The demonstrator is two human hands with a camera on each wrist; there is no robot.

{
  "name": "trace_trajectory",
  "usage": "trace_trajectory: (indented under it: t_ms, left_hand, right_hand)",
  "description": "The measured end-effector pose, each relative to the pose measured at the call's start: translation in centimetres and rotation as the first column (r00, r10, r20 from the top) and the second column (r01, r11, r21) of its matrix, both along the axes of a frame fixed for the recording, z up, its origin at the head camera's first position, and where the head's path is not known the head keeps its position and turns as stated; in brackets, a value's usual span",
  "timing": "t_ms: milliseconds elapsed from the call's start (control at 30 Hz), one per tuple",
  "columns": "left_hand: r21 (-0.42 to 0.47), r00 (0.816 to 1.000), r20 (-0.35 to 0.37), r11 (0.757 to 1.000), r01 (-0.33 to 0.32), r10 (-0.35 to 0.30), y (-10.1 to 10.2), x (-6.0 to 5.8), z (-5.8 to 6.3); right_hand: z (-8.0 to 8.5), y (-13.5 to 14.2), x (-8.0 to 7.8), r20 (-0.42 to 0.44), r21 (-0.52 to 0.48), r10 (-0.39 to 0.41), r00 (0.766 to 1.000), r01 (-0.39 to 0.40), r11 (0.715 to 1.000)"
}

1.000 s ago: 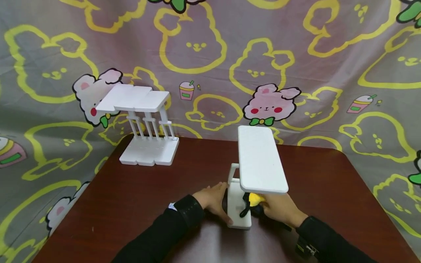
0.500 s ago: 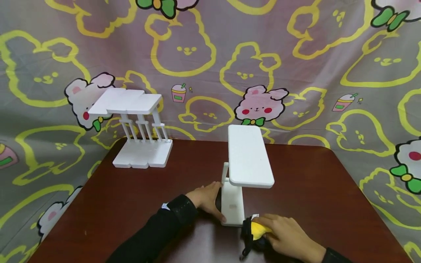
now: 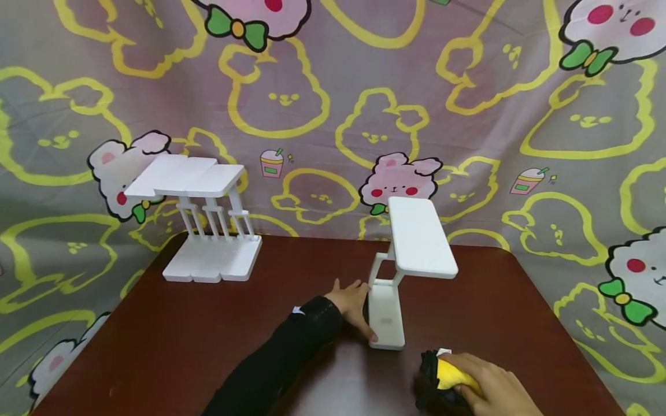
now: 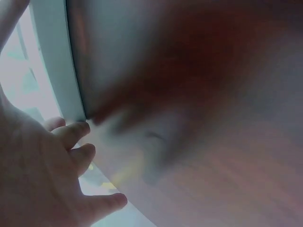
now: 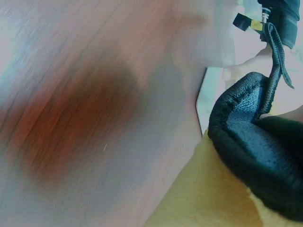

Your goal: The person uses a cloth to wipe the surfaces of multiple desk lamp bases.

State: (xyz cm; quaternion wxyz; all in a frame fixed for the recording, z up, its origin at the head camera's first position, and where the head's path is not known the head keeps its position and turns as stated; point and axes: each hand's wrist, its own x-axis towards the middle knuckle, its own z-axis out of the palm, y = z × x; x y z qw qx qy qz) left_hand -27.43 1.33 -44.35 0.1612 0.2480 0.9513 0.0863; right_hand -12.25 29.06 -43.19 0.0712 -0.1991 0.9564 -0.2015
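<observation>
In the head view a white folding phone stand stands on the table right of centre, its flat top panel raised on hinged arms. My left hand grips the left side of its base, thumb tip on the near corner and the other fingers spread at the far end. At lower right my right hand holds a bunched yellow-and-black cloth item, apart from the stand. The right wrist view shows its thick black edge, mesh lining and a thin black strap; its exact kind is unclear.
Several similar white stands stand side by side at the table's back left. A cartoon-printed curtain hangs behind the brown table. Both wrist views are partly blurred.
My right hand has drawn the cloth item away from the stand's base, toward the right and nearer to me. The stand has shifted right and turned slightly with my left hand on it.
</observation>
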Motion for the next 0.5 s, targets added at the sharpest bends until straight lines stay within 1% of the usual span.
trace_trajectory:
  t_ms: [100,133,233,333,367,433,500]
  left_hand:
    - [-0.023,1.000,-0.006,1.000,-0.005,0.005,2.1,-1.3,0.1]
    - [-0.032,1.000,-0.015,0.999,-0.012,0.011,2.8,-1.8,0.0]
    - [-0.077,0.999,-0.041,0.997,-0.024,0.021,4.8,-3.0,0.5]
    - [-0.096,0.998,-0.059,0.995,-0.036,0.030,6.3,-3.7,0.9]
    - [-0.093,0.998,-0.055,0.995,-0.036,0.031,6.6,-3.8,1.4]
    - [-0.062,0.998,-0.045,0.997,-0.045,0.043,7.1,-4.0,1.7]
    - [-0.028,0.998,-0.027,0.998,-0.061,0.060,7.3,-4.1,1.6]
  right_hand:
    - [-0.4,1.3,0.1,0.037,-0.007,-0.032,0.999,0.032,0.999]
    - [-0.6,1.6,0.1,0.043,-0.008,-0.041,0.998,0.042,0.999]
    - [-0.7,2.6,0.0,0.058,-0.017,-0.062,0.996,0.064,0.998]
    - [-0.8,3.1,0.1,0.040,-0.014,-0.082,0.996,0.083,0.996]
    - [-0.9,3.2,0.2,0.036,-0.016,-0.082,0.996,0.083,0.996]
    - [-0.9,3.2,0.2,0.028,-0.020,-0.082,0.996,0.083,0.996]
    - [-1.1,3.2,0.4,0.029,-0.028,-0.076,0.997,0.077,0.997]
